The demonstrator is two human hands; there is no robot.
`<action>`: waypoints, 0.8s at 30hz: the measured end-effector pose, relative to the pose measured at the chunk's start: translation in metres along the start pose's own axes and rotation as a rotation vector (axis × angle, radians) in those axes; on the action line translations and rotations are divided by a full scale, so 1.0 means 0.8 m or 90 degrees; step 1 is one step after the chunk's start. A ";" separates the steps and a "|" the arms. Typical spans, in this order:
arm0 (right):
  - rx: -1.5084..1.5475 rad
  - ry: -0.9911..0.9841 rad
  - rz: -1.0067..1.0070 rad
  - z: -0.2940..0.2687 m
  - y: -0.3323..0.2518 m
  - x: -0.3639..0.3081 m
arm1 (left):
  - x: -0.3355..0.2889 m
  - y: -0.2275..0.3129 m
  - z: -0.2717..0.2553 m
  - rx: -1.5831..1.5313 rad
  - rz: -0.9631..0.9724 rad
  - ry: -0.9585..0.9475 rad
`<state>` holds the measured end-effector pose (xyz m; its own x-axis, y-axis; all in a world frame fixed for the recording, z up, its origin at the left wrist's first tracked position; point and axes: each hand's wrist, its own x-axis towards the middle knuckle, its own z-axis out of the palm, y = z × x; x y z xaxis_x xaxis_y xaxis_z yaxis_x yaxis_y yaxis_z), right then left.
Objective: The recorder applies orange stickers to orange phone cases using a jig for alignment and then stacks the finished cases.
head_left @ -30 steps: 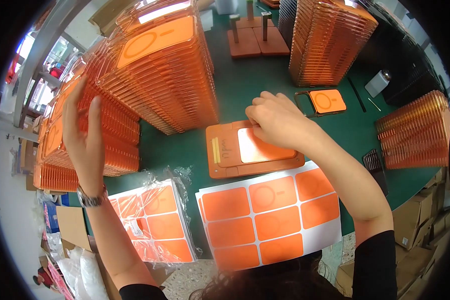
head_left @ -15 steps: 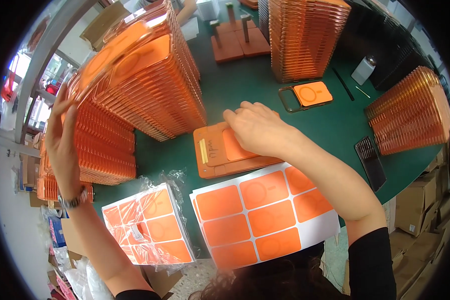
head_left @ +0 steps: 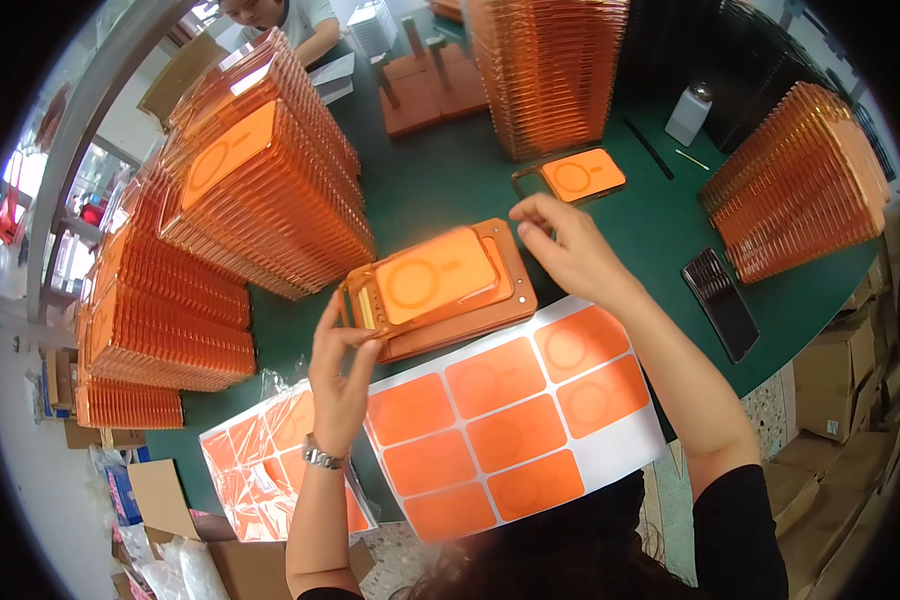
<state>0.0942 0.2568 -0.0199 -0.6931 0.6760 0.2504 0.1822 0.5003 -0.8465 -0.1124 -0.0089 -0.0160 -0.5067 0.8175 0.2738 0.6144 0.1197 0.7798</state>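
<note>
A clear-framed phone case [head_left: 440,275] with an orange back and a printed ring lies above a brown-orange jig block [head_left: 515,292]. My left hand [head_left: 342,365] grips the case at its left end, thumb on the near side. Beyond the block's far right corner is my right hand [head_left: 575,250], fingers bent and apart, with nothing visible in them. In front of the block lies a white sheet of orange stickers [head_left: 510,432]; one lower right space is bare white. To its left, another sticker pack [head_left: 270,455] is wrapped in clear plastic.
Tall stacks of orange phone cases [head_left: 270,195] crowd the left side. More stand at the back [head_left: 550,80] and right [head_left: 800,190]. Another case [head_left: 575,175], a white bottle [head_left: 688,115], a black phone [head_left: 720,302] and a pegged brown block [head_left: 435,95] lie around. A co-worker sits across.
My left hand has come from the left stacks to the block, bringing a case. My right hand has drawn off the block toward its right end. The view has shifted, showing the co-worker.
</note>
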 end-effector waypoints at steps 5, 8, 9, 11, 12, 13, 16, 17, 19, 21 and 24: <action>0.075 -0.037 0.079 0.013 -0.001 -0.014 | 0.006 0.003 0.010 0.154 0.036 -0.038; 0.108 -0.044 0.158 0.015 -0.001 -0.006 | 0.010 0.003 0.012 0.172 0.052 -0.044; 0.148 -0.037 0.183 0.019 0.004 -0.003 | 0.012 0.001 0.011 0.157 0.051 -0.053; 0.188 -0.032 0.209 0.021 0.004 0.001 | 0.019 -0.002 0.009 0.142 0.047 -0.061; 0.205 -0.053 0.269 0.018 -0.009 0.004 | 0.024 -0.004 0.006 0.146 0.040 -0.070; 0.221 -0.074 0.329 0.018 -0.015 0.006 | 0.027 -0.006 0.002 0.149 0.032 -0.080; 0.284 -0.106 0.351 0.022 -0.013 0.008 | 0.031 -0.009 -0.009 0.128 0.024 -0.113; 0.282 -0.106 0.353 0.023 -0.011 0.008 | 0.029 -0.010 -0.011 0.126 0.023 -0.114; 0.251 -0.073 0.342 0.029 -0.011 0.008 | 0.024 -0.011 -0.015 0.144 0.015 -0.124; 0.253 -0.081 0.354 0.027 -0.016 0.009 | 0.022 -0.013 -0.011 0.124 0.014 -0.108; 0.262 -0.104 0.382 0.018 -0.029 0.013 | 0.024 -0.001 -0.006 0.105 -0.020 -0.096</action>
<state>0.0725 0.2443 -0.0048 -0.6572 0.6641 -0.3565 0.3087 -0.1944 -0.9311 -0.1254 0.0039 -0.0083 -0.4387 0.8853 0.1542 0.6966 0.2266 0.6808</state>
